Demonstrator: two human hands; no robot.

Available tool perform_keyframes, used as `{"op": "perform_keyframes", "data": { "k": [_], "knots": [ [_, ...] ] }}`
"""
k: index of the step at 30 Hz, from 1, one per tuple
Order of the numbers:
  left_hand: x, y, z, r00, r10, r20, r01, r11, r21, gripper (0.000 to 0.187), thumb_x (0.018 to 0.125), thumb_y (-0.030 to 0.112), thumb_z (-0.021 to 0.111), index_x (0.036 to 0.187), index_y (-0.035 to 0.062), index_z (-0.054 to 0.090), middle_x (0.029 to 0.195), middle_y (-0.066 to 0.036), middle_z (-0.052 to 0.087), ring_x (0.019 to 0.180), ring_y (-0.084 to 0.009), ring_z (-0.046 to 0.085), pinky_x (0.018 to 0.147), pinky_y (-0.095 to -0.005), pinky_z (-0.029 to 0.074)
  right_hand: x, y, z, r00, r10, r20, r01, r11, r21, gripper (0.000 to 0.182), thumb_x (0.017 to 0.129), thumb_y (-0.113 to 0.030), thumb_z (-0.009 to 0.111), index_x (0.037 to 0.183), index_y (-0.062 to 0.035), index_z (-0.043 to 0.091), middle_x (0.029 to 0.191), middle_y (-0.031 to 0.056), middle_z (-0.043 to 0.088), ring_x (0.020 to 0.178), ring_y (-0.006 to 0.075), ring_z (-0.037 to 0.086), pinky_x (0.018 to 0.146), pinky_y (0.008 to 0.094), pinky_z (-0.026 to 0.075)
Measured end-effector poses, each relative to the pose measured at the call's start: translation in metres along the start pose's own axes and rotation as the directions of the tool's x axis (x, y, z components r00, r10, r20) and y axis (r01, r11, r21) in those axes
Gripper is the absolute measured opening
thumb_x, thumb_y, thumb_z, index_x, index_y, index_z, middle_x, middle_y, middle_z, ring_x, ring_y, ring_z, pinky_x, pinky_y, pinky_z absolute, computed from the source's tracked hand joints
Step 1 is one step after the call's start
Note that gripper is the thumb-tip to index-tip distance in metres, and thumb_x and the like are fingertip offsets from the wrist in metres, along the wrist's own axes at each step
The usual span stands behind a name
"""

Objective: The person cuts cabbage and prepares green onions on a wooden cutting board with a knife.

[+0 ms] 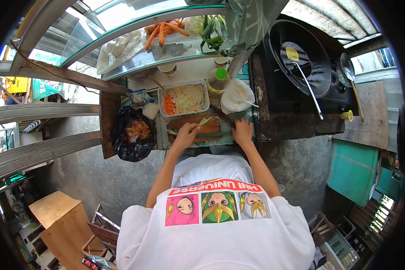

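My left hand [188,134] is closed in a pinch on a pale green scallion [208,121] over the wooden cutting board [177,123]. A long green leaf strip [210,134] lies across the board. My right hand [242,132] rests at the board's right side, fingers stretched out on the table. Right by its thumb is the end of a dark, knife-like thing [226,118]; I cannot tell whether the hand touches it. Behind the board stands a clear plastic tub [206,104] with shredded carrot [169,104] and shredded cabbage [187,103].
Left is a black plastic bag [120,143] with orange peelings. A green-capped bottle [218,82] and white bag [236,96] with a spoon stand behind my right hand. A wok [317,58] with a spatula sits right. A glass shelf overhead holds carrots [162,33] and leafy greens [212,33].
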State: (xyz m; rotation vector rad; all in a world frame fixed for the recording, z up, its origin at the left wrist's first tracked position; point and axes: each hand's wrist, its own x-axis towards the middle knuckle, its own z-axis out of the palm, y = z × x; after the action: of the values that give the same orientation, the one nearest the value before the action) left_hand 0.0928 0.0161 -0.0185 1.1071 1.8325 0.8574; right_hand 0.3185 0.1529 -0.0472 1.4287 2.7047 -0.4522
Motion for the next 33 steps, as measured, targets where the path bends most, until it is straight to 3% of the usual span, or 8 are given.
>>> {"op": "perform_keyframes", "data": {
  "k": [3, 5, 8, 12, 15, 17, 20, 33],
  "knots": [
    [0.007, 0.012, 0.001, 0.997, -0.074, -0.010, 0.074, 0.996, -0.058, 0.029, 0.089, 0.023, 0.059, 0.108, 0.0017, 0.063, 0.092, -0.010, 0.062, 0.076, -0.0161, 0.058, 0.064, -0.0279, 0.048, -0.003, 0.010, -0.006, 0.998, -0.027, -0.057, 0.029, 0.999, 0.034, 0.026, 0.074, -0.014, 0.067, 0.096, -0.0034, 0.057, 0.095, 0.0145, 0.057, 0.095, 0.0319, 0.054, 0.079, 0.0438, 0.042],
    [0.010, 0.024, -0.001, 0.962, -0.271, 0.042, 0.274, 0.942, -0.196, 0.030, 0.086, 0.021, 0.062, 0.107, 0.0006, 0.064, 0.085, -0.009, 0.065, 0.070, -0.0148, 0.060, 0.062, -0.0278, 0.049, -0.008, 0.022, -0.012, 0.993, -0.032, -0.114, 0.040, 0.996, 0.077, 0.027, 0.075, -0.013, 0.067, 0.096, -0.0029, 0.055, 0.094, 0.0155, 0.057, 0.091, 0.0333, 0.056, 0.075, 0.0433, 0.044],
    [0.016, 0.022, 0.003, 0.984, -0.179, 0.019, 0.180, 0.977, -0.118, 0.025, 0.081, 0.017, 0.067, 0.100, 0.0008, 0.068, 0.079, -0.013, 0.068, 0.066, -0.0166, 0.063, 0.057, -0.0271, 0.049, -0.023, 0.033, -0.044, 0.991, 0.089, 0.104, -0.105, 0.982, 0.156, 0.026, 0.078, -0.011, 0.064, 0.098, -0.0030, 0.049, 0.091, 0.0161, 0.057, 0.085, 0.0342, 0.057, 0.070, 0.0445, 0.046],
    [0.032, 0.011, 0.021, 0.996, -0.053, -0.065, 0.051, 0.998, -0.027, 0.020, 0.076, 0.015, 0.071, 0.090, 0.0009, 0.071, 0.072, -0.011, 0.068, 0.062, -0.0163, 0.063, 0.057, -0.0275, 0.049, -0.049, 0.046, -0.073, 0.996, -0.049, -0.076, 0.049, 0.999, -0.005, 0.021, 0.081, -0.012, 0.060, 0.098, -0.0058, 0.048, 0.085, 0.0115, 0.057, 0.082, 0.0300, 0.059, 0.072, 0.0410, 0.046],
    [0.042, 0.000, 0.036, 0.983, -0.157, -0.096, 0.151, 0.986, -0.067, 0.019, 0.073, 0.016, 0.074, 0.086, 0.0018, 0.072, 0.069, -0.010, 0.068, 0.062, -0.0160, 0.064, 0.058, -0.0288, 0.049, -0.070, 0.035, -0.094, 0.969, -0.043, -0.244, 0.026, 0.997, -0.070, 0.018, 0.085, -0.018, 0.058, 0.094, -0.0055, 0.050, 0.082, 0.0120, 0.058, 0.077, 0.0311, 0.060, 0.068, 0.0424, 0.047],
    [0.045, -0.008, 0.041, 0.977, -0.170, -0.126, 0.173, 0.985, 0.011, 0.018, 0.072, 0.016, 0.075, 0.083, 0.0021, 0.072, 0.068, -0.010, 0.068, 0.061, -0.0168, 0.064, 0.058, -0.0297, 0.049, -0.082, 0.018, -0.096, 0.966, 0.149, -0.210, -0.112, 0.977, 0.180, 0.025, 0.090, -0.030, 0.053, 0.087, -0.0047, 0.053, 0.076, 0.0135, 0.061, 0.070, 0.0330, 0.062, 0.061, 0.0444, 0.048],
    [0.047, -0.013, 0.040, 0.982, -0.136, -0.134, 0.141, 0.990, 0.023, 0.020, 0.072, 0.021, 0.074, 0.083, 0.0045, 0.073, 0.067, -0.010, 0.068, 0.061, -0.0156, 0.063, 0.059, -0.0282, 0.048, -0.085, -0.009, -0.069, 0.988, 0.150, 0.041, -0.153, 0.985, 0.075, 0.040, 0.094, -0.040, 0.045, 0.080, -0.0041, 0.056, 0.067, 0.0154, 0.062, 0.061, 0.0347, 0.063, 0.054, 0.0458, 0.048],
    [0.062, -0.027, 0.040, 0.982, -0.158, -0.103, 0.161, 0.987, 0.025, 0.018, 0.065, 0.023, 0.071, 0.073, 0.0069, 0.073, 0.068, -0.014, 0.067, 0.065, -0.0268, 0.066, 0.065, -0.0348, 0.051, -0.064, -0.048, 0.011, 0.993, 0.114, -0.043, -0.115, 0.993, -0.022, 0.047, 0.094, -0.040, 0.043, 0.070, -0.0028, 0.058, 0.052, 0.0148, 0.059, 0.047, 0.0316, 0.061, 0.045, 0.0410, 0.049]
  ]
}}
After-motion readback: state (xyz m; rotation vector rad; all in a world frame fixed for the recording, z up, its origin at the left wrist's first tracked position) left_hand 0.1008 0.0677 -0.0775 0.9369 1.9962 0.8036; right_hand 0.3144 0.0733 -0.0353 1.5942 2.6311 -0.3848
